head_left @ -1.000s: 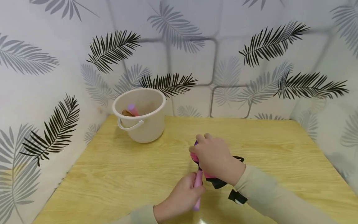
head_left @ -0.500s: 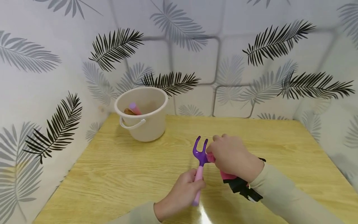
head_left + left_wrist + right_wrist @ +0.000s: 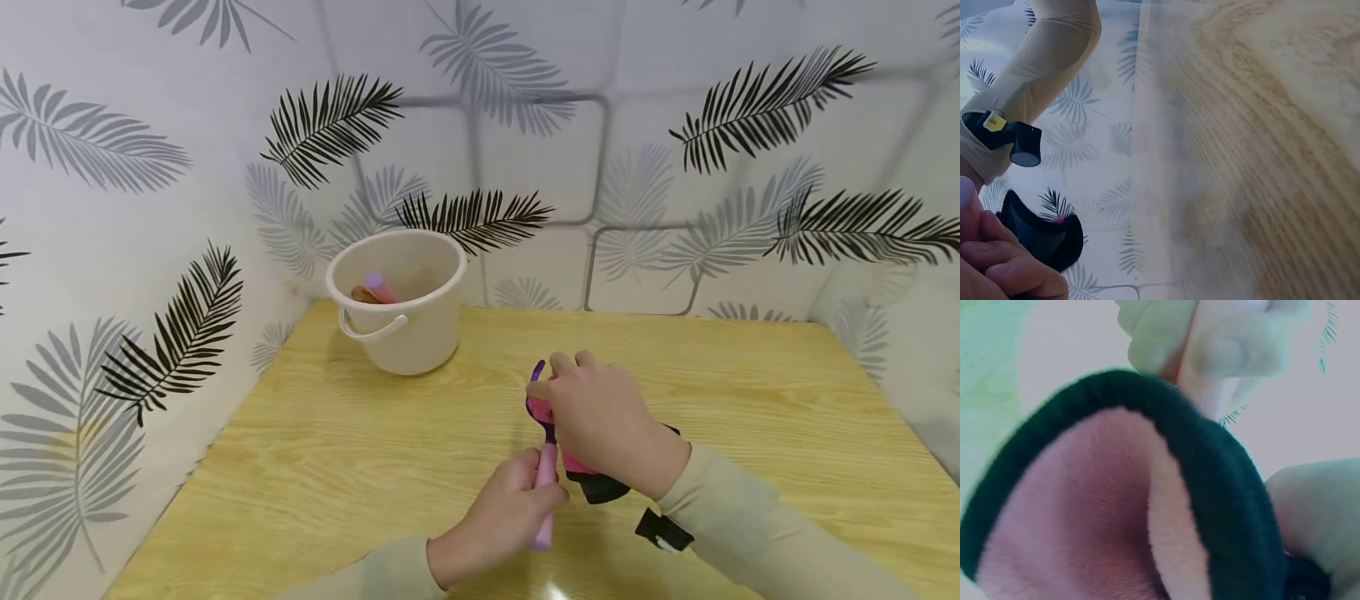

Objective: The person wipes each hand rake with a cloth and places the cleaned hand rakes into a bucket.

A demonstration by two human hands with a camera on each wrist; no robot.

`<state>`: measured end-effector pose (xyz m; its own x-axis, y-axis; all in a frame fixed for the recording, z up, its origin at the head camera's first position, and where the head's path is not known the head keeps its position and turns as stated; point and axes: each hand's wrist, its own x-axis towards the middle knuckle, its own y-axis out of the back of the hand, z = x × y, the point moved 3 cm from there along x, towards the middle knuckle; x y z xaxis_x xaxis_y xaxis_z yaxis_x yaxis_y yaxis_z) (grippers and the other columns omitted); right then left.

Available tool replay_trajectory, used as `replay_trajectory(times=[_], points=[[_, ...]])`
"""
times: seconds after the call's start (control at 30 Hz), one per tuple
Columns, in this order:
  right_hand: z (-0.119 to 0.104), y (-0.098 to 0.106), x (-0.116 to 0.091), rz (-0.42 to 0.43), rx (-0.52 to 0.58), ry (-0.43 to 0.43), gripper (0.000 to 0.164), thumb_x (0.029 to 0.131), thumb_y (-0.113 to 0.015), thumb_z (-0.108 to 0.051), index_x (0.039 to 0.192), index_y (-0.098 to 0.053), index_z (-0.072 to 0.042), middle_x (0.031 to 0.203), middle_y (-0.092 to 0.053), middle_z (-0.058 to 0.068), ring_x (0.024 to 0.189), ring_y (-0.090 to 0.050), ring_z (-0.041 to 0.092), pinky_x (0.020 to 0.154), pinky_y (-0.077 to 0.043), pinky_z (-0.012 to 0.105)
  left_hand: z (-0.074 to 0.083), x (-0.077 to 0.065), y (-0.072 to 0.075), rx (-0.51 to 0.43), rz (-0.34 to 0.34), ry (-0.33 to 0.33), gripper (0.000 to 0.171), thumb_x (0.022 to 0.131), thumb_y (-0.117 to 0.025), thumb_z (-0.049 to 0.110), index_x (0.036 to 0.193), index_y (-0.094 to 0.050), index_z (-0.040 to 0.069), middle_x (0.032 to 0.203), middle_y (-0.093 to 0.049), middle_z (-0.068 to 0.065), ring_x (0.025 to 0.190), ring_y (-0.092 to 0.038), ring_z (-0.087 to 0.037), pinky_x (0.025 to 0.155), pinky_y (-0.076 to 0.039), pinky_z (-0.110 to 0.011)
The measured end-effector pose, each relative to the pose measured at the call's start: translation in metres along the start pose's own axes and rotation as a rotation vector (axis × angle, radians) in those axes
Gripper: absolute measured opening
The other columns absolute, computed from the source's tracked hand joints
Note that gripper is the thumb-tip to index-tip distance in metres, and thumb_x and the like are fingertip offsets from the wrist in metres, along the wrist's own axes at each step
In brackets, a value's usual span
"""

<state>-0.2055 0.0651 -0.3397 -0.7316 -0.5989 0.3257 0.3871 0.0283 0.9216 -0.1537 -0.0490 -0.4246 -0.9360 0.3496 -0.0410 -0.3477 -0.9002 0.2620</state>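
A small hand fork with a purple head and a pink handle (image 3: pixel 547 471) is held upright by my left hand (image 3: pixel 501 512), its fingers wrapped round the handle. Bunched in my right hand (image 3: pixel 607 421) is a pink cloth with black trim (image 3: pixel 597 488). That hand presses the cloth against the fork's head and covers most of the tines; one purple tine shows. In the right wrist view the cloth (image 3: pixel 1079 506) has a wide, black-edged opening like a glove's cuff, with the left fingers (image 3: pixel 1229 353) on the handle behind it.
A cream bucket (image 3: pixel 416 337) with a white handle stands at the back left of the wooden table (image 3: pixel 360 450). Inside it lean a pink and lilac handle (image 3: pixel 381 288) and a brown thing (image 3: pixel 364 295). Patterned walls close off the back and sides.
My right hand with the cloth moved right, off the fork's head, baring two tines, then came back left over it. The left hand keeps its grip on the handle.
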Motion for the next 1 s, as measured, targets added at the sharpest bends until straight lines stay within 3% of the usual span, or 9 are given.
replay_trajectory(times=[0.13, 0.33, 0.57, 0.73, 1.0], points=[[-0.001, -0.002, 0.002, 0.021, 0.016, 0.005, 0.027, 0.077, -0.074, -0.011, 0.099, -0.075, -0.027, 0.091, -0.062, 0.01, 0.07, -0.055, 0.025, 0.043, -0.051, 0.038, 0.0, -0.001, -0.001, 0.002, -0.021, 0.002, 0.009, 0.088, -0.058, 0.016, 0.085, -0.052, 0.01, 0.057, -0.05, 0.004, 0.046, -0.05, -0.01, 0.044, -0.037, -0.023], [0.008, 0.002, -0.003, -0.084, 0.056, 0.007, 0.029, 0.074, -0.072, -0.002, 0.089, -0.074, -0.026, 0.083, -0.06, 0.007, 0.065, -0.051, 0.023, 0.041, -0.046, 0.035, 0.0, 0.003, 0.004, -0.053, 0.028, 0.025, 0.013, 0.09, -0.059, 0.02, 0.092, -0.057, 0.007, 0.058, -0.049, 0.003, 0.046, -0.049, -0.009, 0.043, -0.037, -0.023], [0.018, 0.008, -0.01, -0.181, 0.05, -0.043, 0.018, 0.079, -0.073, -0.009, 0.083, -0.074, -0.026, 0.077, -0.055, 0.002, 0.064, -0.05, 0.022, 0.042, -0.046, 0.036, 0.001, 0.002, 0.003, -0.07, 0.046, 0.015, 0.013, 0.089, -0.061, 0.019, 0.092, -0.057, 0.007, 0.056, -0.049, 0.003, 0.044, -0.049, -0.009, 0.041, -0.037, -0.021], [0.014, 0.008, -0.006, -0.154, 0.024, -0.028, 0.018, 0.078, -0.073, -0.012, 0.086, -0.074, -0.027, 0.081, -0.059, 0.004, 0.065, -0.052, 0.023, 0.042, -0.048, 0.038, 0.002, 0.002, 0.0, -0.017, 0.003, 0.012, 0.012, 0.091, -0.058, 0.019, 0.093, -0.054, 0.008, 0.059, -0.05, 0.002, 0.047, -0.051, -0.01, 0.044, -0.039, -0.023], [0.004, -0.001, 0.003, -0.022, 0.021, -0.012, 0.018, 0.079, -0.074, -0.014, 0.091, -0.073, -0.027, 0.084, -0.06, 0.008, 0.067, -0.055, 0.026, 0.041, -0.05, 0.04, -0.001, 0.001, -0.005, -0.014, -0.058, 0.013, 0.008, 0.091, -0.056, 0.018, 0.091, -0.054, 0.01, 0.052, -0.053, 0.002, 0.044, -0.054, -0.012, 0.045, -0.039, -0.025]])
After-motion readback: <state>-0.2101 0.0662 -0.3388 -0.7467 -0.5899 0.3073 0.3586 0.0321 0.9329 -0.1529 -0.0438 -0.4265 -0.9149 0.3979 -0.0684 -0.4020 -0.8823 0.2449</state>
